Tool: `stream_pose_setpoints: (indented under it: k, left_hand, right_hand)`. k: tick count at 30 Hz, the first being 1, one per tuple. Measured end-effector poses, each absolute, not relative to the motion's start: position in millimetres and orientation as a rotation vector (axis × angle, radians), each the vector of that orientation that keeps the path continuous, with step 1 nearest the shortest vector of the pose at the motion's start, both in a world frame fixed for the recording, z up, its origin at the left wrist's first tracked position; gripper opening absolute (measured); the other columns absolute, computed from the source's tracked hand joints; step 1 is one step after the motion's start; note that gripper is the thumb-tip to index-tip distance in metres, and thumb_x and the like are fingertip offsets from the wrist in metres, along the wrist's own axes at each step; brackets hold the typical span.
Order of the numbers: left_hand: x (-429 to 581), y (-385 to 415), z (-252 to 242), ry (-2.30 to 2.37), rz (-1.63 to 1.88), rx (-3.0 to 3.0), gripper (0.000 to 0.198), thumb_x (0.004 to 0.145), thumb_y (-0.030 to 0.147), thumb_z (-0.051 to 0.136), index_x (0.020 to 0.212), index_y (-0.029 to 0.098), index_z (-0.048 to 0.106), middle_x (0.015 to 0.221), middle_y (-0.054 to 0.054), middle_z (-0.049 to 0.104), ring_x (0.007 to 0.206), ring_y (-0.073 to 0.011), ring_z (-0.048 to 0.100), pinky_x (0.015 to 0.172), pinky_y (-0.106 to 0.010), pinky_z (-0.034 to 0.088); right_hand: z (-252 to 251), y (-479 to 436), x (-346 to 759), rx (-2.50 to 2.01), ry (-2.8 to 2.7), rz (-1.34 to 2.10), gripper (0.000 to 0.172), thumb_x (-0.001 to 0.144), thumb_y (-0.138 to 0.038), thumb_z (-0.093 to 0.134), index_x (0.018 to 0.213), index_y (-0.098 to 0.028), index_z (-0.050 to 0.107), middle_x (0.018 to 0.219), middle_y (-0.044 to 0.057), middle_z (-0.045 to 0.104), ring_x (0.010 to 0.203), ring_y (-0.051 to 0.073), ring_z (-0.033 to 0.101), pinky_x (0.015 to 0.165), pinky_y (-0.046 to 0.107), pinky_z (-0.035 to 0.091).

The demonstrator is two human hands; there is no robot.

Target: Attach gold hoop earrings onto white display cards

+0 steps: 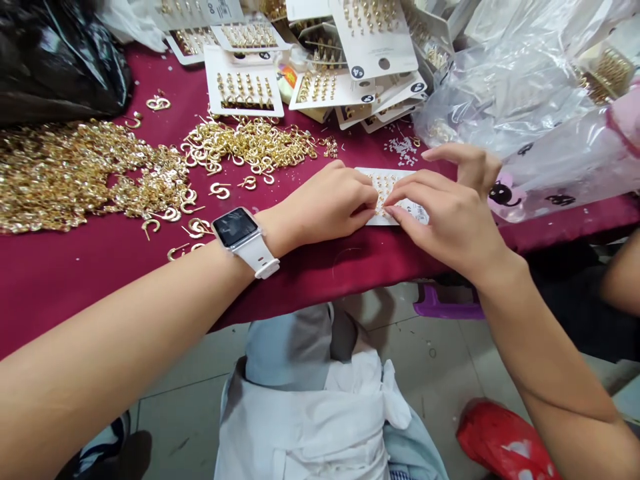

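A white earring card [380, 175] with rows of small gold earrings lies flat near the table's front edge. My left hand [337, 200], with a white-strapped watch on its wrist, rests on the card's left side, fingers curled and closed on it. From the right, my right hand [445, 210] reaches over the card. Its thumb and index finger are pinched together at the earrings, while other fingers are raised. Whatever small piece lies between those fingertips is hidden. Left of the card is a pile of gold earrings [250, 143].
A larger heap of gold pieces [75, 173] spreads on the left beside a black plastic bag [60, 60]. Filled earring cards [380, 40] are stacked at the back. Tiny clear bits [403, 151] lie behind the card. Clear plastic bags [515, 93] and a pink pouch [565, 167] stand right.
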State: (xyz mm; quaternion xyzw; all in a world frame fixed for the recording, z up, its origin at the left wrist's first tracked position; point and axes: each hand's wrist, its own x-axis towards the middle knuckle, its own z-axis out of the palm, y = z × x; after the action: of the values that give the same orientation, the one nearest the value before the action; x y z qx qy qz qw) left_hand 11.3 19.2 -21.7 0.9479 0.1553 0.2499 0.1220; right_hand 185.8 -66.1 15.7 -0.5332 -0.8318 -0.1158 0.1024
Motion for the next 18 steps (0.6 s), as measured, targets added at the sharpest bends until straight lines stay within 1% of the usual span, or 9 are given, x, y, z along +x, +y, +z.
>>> stream_pose_setpoints:
  k: [3,6,11,14,18]
  left_hand:
    - [10.2,18.5,-20.4,0.462,0.708,2.796,0.021,0.084,0.019,0.048,0.069,0.016,0.061,0.07,-0.001,0.061,0.067,-0.012,0.055,0.071,-0.029,0.036]
    - [9.6,18.1,-19.3,0.465,0.698,2.811,0.02,0.084,0.02,0.049,0.07,0.015,0.062,0.072,-0.001,0.063,0.067,-0.0121,0.056,0.072,-0.029,0.035]
    - [9.7,17.8,-19.0,0.449,0.71,2.809,0.02,0.084,0.019,0.05,0.069,0.015,0.062,0.07,-0.001,0.063,0.067,-0.0118,0.056,0.072,-0.029,0.035]
    - [9.6,18.0,-18.5,0.444,0.702,2.805,0.02,0.084,0.019,0.05,0.07,0.015,0.063,0.071,-0.001,0.064,0.067,-0.0117,0.056,0.072,-0.028,0.035]
    - [9.4,18.7,-17.8,0.423,0.689,2.79,0.02,0.084,0.019,0.049,0.07,0.015,0.063,0.07,-0.003,0.064,0.066,-0.0123,0.056,0.071,-0.027,0.037]
  right_hand:
    - [15.8,-65.1,183.0,-1.607,-2.384,-0.31,0.014,0.087,-0.023,0.052,0.087,-0.022,0.066,0.093,0.004,0.068,0.106,0.028,0.055,0.088,0.048,0.042]
    - [17.0,-64.3,182.1,-1.606,-2.406,-0.285,0.013,0.087,-0.021,0.053,0.085,-0.021,0.066,0.094,0.005,0.068,0.113,0.029,0.052,0.091,0.048,0.041]
    - [22.6,-62.6,184.5,-1.576,-2.498,-0.235,0.018,0.09,-0.023,0.048,0.085,-0.02,0.066,0.096,0.005,0.069,0.11,0.026,0.054,0.094,0.047,0.04]
    - [25.0,-60.9,186.5,-1.54,-2.553,-0.247,0.02,0.09,-0.024,0.047,0.086,-0.02,0.066,0.097,0.006,0.069,0.114,0.027,0.051,0.094,0.048,0.039]
    - [25.3,-57.7,189.3,-1.497,-2.597,-0.267,0.018,0.089,-0.024,0.049,0.087,-0.02,0.066,0.099,0.006,0.068,0.118,0.028,0.048,0.092,0.047,0.038]
